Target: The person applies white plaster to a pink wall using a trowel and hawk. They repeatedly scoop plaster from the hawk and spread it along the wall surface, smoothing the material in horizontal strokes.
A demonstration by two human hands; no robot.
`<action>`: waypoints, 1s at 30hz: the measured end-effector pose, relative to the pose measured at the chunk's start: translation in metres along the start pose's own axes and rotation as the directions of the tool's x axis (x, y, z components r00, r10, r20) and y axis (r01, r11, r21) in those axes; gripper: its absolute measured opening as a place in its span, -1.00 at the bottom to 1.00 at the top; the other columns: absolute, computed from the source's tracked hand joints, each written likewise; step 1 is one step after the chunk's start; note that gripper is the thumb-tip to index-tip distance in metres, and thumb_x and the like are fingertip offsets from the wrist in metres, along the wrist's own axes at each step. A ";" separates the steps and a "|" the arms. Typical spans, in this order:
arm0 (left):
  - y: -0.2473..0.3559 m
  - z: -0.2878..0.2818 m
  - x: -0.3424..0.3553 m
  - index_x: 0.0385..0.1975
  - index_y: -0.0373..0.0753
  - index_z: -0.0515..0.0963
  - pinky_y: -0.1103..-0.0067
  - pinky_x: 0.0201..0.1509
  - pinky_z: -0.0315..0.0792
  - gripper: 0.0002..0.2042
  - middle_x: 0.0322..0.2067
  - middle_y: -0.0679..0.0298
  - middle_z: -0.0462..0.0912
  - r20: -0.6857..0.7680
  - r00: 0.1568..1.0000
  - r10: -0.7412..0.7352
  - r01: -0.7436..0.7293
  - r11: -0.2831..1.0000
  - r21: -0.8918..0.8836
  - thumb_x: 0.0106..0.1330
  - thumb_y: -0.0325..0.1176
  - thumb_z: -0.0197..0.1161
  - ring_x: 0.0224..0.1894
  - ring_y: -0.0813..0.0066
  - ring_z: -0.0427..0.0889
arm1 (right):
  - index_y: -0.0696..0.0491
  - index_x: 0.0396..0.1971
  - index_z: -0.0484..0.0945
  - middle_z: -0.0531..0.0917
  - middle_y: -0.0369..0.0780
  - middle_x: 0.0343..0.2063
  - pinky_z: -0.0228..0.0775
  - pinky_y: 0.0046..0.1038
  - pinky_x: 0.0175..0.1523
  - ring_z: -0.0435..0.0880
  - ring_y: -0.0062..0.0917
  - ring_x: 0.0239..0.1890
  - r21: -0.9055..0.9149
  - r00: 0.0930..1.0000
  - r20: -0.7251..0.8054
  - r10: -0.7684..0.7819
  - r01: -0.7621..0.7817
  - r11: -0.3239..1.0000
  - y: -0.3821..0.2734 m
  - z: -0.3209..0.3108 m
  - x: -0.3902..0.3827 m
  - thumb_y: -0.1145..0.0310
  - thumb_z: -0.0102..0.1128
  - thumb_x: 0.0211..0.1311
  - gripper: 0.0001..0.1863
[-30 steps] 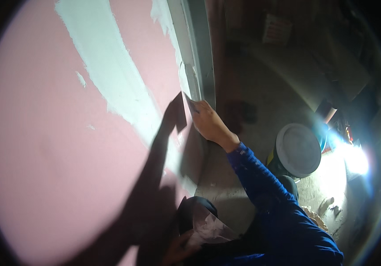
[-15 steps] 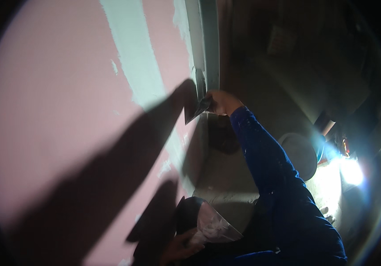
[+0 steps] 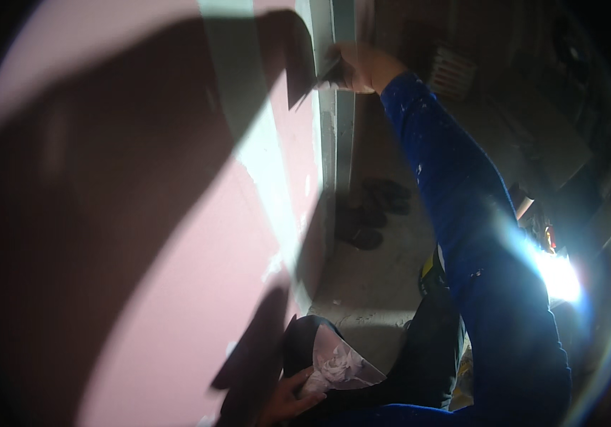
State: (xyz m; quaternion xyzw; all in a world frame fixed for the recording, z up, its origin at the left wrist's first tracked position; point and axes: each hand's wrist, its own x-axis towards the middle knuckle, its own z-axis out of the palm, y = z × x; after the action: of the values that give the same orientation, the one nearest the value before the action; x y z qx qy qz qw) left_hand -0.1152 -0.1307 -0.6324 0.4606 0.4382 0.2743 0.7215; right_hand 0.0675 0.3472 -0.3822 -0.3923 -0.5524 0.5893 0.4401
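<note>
Pink wall [image 3: 177, 306] under broad shadow [image 3: 134, 142], glaring light [image 3: 561, 277] opposite

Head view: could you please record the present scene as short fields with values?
Left hand: holds plate bearing white paste
Right hand: holds scraper near grey frame; contact unclear
Wall: pink, with white stripe; partly shadowed
Sleeve: blue, on right arm
Light: bright, at view's right

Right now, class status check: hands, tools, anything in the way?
Right hand grips flat-bladed scraper by grey edge strip. Left hand holds plate of white paste. Shadow darkens much of pink wall.
</note>
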 end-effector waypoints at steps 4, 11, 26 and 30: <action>-0.046 -0.009 0.016 0.33 -0.36 0.39 0.45 0.30 0.42 -0.35 0.10 0.10 0.64 -0.135 0.989 0.064 -0.037 0.980 0.193 0.26 -0.32 0.47 0.14 0.39 0.59 | 0.21 -0.23 0.47 0.63 -0.12 -0.22 0.69 -0.22 0.01 0.72 -0.29 -0.14 0.152 0.998 -0.015 -0.058 0.059 0.987 -0.019 -0.002 -0.037 0.30 0.06 0.40 -0.77; -0.064 -0.015 0.049 0.34 -0.35 0.38 0.43 0.28 0.43 -0.34 0.11 0.07 0.63 -0.261 0.963 0.069 -0.037 0.992 0.124 0.27 -0.24 0.46 0.14 0.38 0.60 | 0.16 0.17 0.51 0.64 -0.16 0.07 0.46 -0.40 0.22 0.64 -0.43 0.10 -0.318 0.973 0.206 -0.102 0.166 0.933 0.079 -0.075 -0.188 0.26 0.19 0.40 -0.56; -0.023 -0.044 0.120 0.39 -0.39 0.29 0.56 0.04 0.49 -0.32 -0.01 0.21 0.64 -0.054 0.959 0.279 -0.283 0.952 -0.117 0.27 -0.40 0.39 -0.05 0.54 0.60 | -0.26 0.22 0.51 0.26 -0.04 0.34 0.26 -0.05 0.41 0.28 0.06 0.39 -0.711 0.792 0.609 0.051 0.516 0.478 0.200 -0.068 -0.318 0.66 0.29 0.03 -0.28; -0.011 -0.048 0.113 0.35 -0.40 0.33 0.53 0.09 0.49 -0.37 -0.01 0.17 0.66 -0.052 0.979 0.198 -0.203 0.973 -0.109 0.30 -0.37 0.37 0.00 0.51 0.60 | -0.10 0.26 0.47 0.32 -0.03 0.33 0.28 -0.06 0.41 0.27 -0.02 0.42 -0.828 0.846 0.524 0.100 0.479 0.290 0.197 -0.099 -0.296 0.54 0.27 0.11 -0.37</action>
State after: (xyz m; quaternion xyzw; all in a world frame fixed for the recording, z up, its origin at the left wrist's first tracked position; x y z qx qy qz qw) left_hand -0.1046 -0.0248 -0.6948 0.4548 0.3878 0.3798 0.7061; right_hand 0.2352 0.0956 -0.5939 -0.3411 -0.9234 0.1708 0.0435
